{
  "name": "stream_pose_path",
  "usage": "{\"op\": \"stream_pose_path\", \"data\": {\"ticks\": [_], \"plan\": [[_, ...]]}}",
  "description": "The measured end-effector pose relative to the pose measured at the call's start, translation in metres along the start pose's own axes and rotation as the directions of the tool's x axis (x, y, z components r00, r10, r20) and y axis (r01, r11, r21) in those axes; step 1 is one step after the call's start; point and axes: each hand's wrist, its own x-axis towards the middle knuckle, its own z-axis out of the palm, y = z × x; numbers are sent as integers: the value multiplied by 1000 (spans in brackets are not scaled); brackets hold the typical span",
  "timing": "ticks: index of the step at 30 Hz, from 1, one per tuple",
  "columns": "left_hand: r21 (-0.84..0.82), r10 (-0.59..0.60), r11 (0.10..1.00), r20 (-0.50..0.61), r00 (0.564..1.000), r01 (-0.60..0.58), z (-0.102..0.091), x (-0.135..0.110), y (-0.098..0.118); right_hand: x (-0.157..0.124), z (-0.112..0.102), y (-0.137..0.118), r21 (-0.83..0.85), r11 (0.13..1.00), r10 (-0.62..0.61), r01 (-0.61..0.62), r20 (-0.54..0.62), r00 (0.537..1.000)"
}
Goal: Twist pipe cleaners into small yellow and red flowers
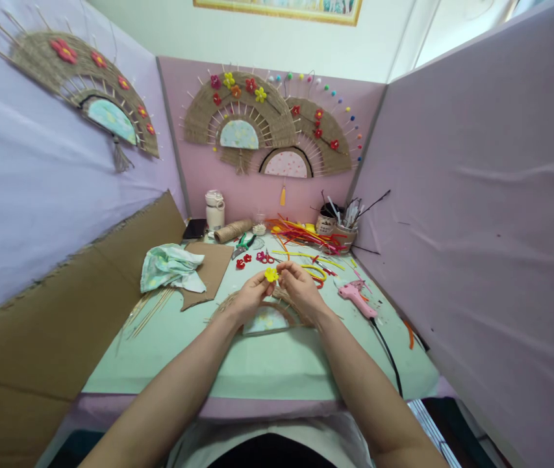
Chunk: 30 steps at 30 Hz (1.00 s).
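Both hands meet on one small yellow flower point(271, 274). The left hand point(249, 297) pinches one side with its fingertips, and the right hand point(300, 286) pinches the other side. Just under the grip lies a woven fan point(267, 320). Right of the grip lies a pink glue gun point(356, 298), and just beyond it are red flowers point(243, 261).

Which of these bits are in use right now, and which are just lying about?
In use: yellow flower, pinched by left hand and right hand; woven fan under them.
Lying about: pink glue gun, crumpled cloth, twine spool, red flowers.
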Motion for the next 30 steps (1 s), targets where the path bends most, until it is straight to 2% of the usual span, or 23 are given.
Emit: {"op": "stream_pose_path", "data": {"ticks": [3, 6, 8, 12, 16, 19, 21, 23, 25, 28, 30], "plan": [[237, 132, 967, -134, 982, -97, -6, 3, 0, 3, -4, 0, -36, 999, -32, 31, -55, 998], [395, 215, 908, -143, 966, -143, -8, 3, 5, 2, -4, -1, -182, 982, -47, 41, -30, 998], [446, 250, 880, -135, 959, -167, -7, 2, 7, 0, -2, -3, -287, 953, -104, 96, -13, 995], [439, 245, 884, -142, 959, -161, -4, 2, 5, -5, 2, -6, -493, 831, -266, 258, 56, 962], [488, 198, 861, -60, 978, -144, -3, 1, 0, -7, 3, -5, -616, 704, -362, 354, 118, 925], [552, 178, 826, -68, 982, -112, -2, -2, -2, -7, -1, -4, -665, 673, -418, 323, 20, 908], [584, 189, 806, -95, 977, -99, -1, -4, -1, -5, -4, -5, -692, 659, -467, 296, -68, 881], [623, 216, 774, -90, 972, -114, -1, -6, 0, -2, -7, -8, -722, 634, -492, 277, -100, 865], [672, 238, 727, -50, 970, -144, -1, -8, 3, 5, -9, -13, -769, 596, -459, 232, -89, 884], [721, 243, 668, 22, 970, -183, 0, -10, 4, 20, -8, -23, -832, 542, -344, 118, -92, 934], [731, 241, 650, 59, 969, -206, 0, -11, 3, 33, -4, -28, -856, 512, -303, 71, -103, 948]]}}
